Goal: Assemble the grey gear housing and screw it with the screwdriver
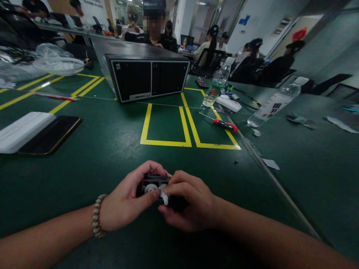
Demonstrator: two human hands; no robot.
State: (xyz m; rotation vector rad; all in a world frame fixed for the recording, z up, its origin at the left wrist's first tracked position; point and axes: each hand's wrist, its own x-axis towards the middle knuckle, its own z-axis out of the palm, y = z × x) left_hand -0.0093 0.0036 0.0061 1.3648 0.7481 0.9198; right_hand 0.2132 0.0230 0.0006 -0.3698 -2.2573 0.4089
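Note:
Both hands meet low in the middle of the view over the green table (117, 157). Between them is a small black part with two white rollers (153, 185). My left hand (126, 200), with a bead bracelet on the wrist, wraps round the part's left side, its thumb on a roller. My right hand (187, 203) grips the right side and pinches a small white piece (164, 198) against it. Much of the black part is hidden by the fingers.
A black computer case (146, 76) lies on its side further back. A red-handled screwdriver (221, 123), two plastic water bottles (217, 84), a dark phone (50, 136) and a white box (22, 130) lie around. Yellow tape lines mark the table. Several people sit behind.

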